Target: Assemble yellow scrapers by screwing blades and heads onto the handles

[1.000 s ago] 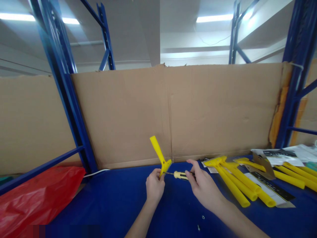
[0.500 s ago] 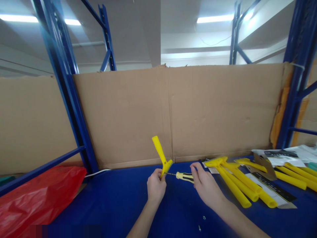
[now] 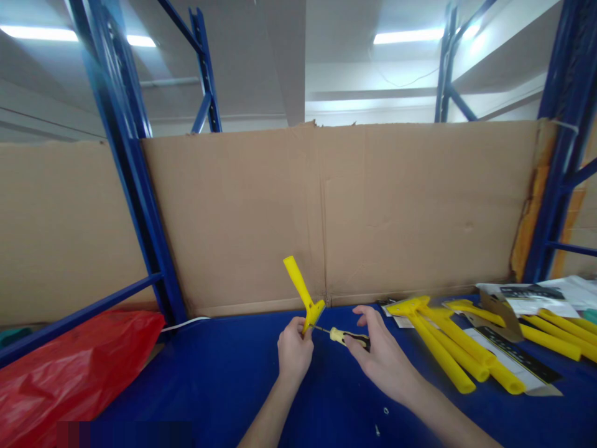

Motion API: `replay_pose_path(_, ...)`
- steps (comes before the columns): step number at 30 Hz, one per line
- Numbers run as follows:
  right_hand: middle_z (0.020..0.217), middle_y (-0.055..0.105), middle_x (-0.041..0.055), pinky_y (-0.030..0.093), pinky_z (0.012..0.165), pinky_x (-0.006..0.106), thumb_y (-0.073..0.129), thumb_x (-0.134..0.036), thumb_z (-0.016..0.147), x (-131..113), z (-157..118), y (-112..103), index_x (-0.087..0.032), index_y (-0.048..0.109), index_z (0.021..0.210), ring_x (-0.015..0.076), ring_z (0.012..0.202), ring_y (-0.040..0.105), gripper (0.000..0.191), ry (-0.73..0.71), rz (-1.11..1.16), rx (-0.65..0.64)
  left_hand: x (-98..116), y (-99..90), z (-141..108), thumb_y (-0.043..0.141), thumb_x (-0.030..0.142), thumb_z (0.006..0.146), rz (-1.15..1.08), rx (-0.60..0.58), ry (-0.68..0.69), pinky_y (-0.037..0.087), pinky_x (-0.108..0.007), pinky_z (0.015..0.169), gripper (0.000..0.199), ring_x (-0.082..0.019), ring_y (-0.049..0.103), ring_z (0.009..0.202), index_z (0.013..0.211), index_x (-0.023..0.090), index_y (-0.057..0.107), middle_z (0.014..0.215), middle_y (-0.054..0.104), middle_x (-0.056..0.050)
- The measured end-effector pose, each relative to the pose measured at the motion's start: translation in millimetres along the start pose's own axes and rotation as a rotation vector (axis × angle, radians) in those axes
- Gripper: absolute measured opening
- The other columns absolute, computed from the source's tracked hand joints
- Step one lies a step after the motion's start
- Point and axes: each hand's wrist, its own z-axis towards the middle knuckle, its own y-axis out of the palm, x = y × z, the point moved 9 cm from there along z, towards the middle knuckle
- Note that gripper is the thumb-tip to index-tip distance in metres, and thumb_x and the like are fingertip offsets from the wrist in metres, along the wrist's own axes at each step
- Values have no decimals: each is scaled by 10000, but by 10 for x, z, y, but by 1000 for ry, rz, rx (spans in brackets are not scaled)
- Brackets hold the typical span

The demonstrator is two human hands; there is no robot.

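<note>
Near the middle of the blue table, my left hand grips the head of a yellow scraper-like tool, whose handle points up and to the left. A screwdriver with a cream and black handle lies level, its tip against the yellow tool's head. My right hand is at the screwdriver's handle end, the thumb against it and the index finger lifted away. Whether the other fingers wrap the handle is hidden.
Several yellow tools lie on the right with black and white packaging. A red plastic bag is on the left. Small metal parts lie near the front. A cardboard panel stands behind the blue table.
My right hand has shifted its fingers on the screwdriver handle, the index finger now raised and the thumb lower. The left hand still holds the yellow tool in nearly the same place.
</note>
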Motion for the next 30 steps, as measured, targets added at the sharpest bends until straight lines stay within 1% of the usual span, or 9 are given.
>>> replay_pose_path(4, 895, 561, 15, 471, 528, 253, 520, -113, 649, -44, -11, 37, -232, 441, 1062, 126, 580, 576, 437, -16, 104, -18, 11, -8, 0, 565, 93, 774, 13, 11, 11, 406, -203, 613, 111, -150, 672, 713, 803, 190, 609, 774, 719, -22)
replay_pose_path(7, 754, 558, -29, 413, 376, 232, 501, -268, 750, 75, 36, 0, -235, 442, 1043, 124, 436, 550, 301, 133, 194, -25, 19, 18, -12, 563, 90, 777, 24, 1, 14, 394, -202, 602, 110, -146, 664, 698, 805, 188, 602, 764, 713, -19)
replay_pose_path(10, 611, 524, -57, 380, 312, 234, 377, -448, 854, 164, 74, -89, -219, 464, 1082, 123, 318, 497, 334, 208, 191, 0, 52, 76, -31, 549, 79, 785, 5, -33, 39, 392, -200, 598, 124, -138, 660, 682, 817, 189, 597, 768, 712, -17)
replay_pose_path(12, 589, 522, -45, 399, 338, 229, 350, -443, 877, 140, 90, -171, -205, 491, 1061, 110, 324, 480, 331, 140, 147, 56, 68, 99, -38, 547, 62, 778, 7, -45, 52, 394, -201, 609, 143, -139, 662, 693, 818, 190, 598, 769, 713, -17)
replay_pose_path(14, 763, 590, 13, 404, 348, 223, 430, -381, 849, 119, 84, -197, -211, 476, 1088, 87, 363, 477, 296, 75, 142, 85, 47, 88, -31, 549, 64, 775, 18, -34, 32, 395, -205, 613, 138, -148, 666, 708, 812, 188, 599, 770, 714, -22)
replay_pose_path(17, 1047, 563, 68, 400, 332, 218, 491, -234, 768, 149, 65, -61, -247, 398, 1162, 67, 400, 488, 405, 86, 197, -26, -17, 31, -8, 553, 92, 782, 6, 0, -24, 398, -210, 610, 105, -158, 668, 717, 820, 180, 596, 791, 719, -37)
replay_pose_path(22, 764, 577, -2, 383, 384, 215, 399, -247, 840, 104, 64, 30, -228, 462, 1007, 106, 430, 524, 179, 50, 123, -90, -55, -19, 6, 542, 111, 795, 1, 15, -61, 395, -206, 590, 94, -158, 666, 706, 840, 172, 598, 778, 715, -39)
replay_pose_path(25, 602, 527, -17, 416, 462, 260, 295, -368, 906, 86, 63, -6, -214, 498, 919, 158, 476, 555, 255, 52, 14, -47, -23, -11, 7, 551, 107, 792, 7, 8, -32, 392, -198, 595, 91, -147, 665, 709, 826, 176, 598, 776, 714, -30)
replay_pose_path(30, 926, 596, 51, 485, 616, 292, 494, -283, 775, 19, 47, -70, -217, 453, 1102, 175, 699, 610, 335, -16, 72, 33, -49, -21, 18, 548, 138, 800, 6, 16, -50, 384, -199, 572, 60, -151, 659, 692, 820, 181, 585, 770, 708, -29)
